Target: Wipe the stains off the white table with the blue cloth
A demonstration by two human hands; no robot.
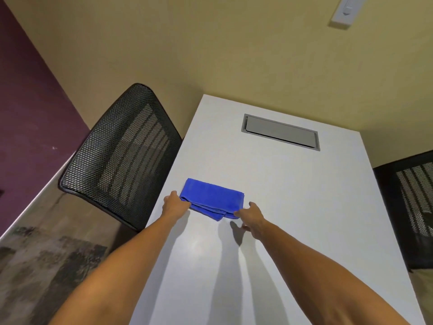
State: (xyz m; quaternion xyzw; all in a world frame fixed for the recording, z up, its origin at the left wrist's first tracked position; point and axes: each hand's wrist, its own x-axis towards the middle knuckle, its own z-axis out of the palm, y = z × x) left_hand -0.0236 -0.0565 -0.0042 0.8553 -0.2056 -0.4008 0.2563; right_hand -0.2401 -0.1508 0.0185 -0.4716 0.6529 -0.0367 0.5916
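Our folded blue cloth lies mid-worktop. Our left hand pinches its left end; our right hand grips its near right corner. A black mesh chair stands left.

Beige walls, black mesh chair

No legible text, label, brand or number on any visible surface.
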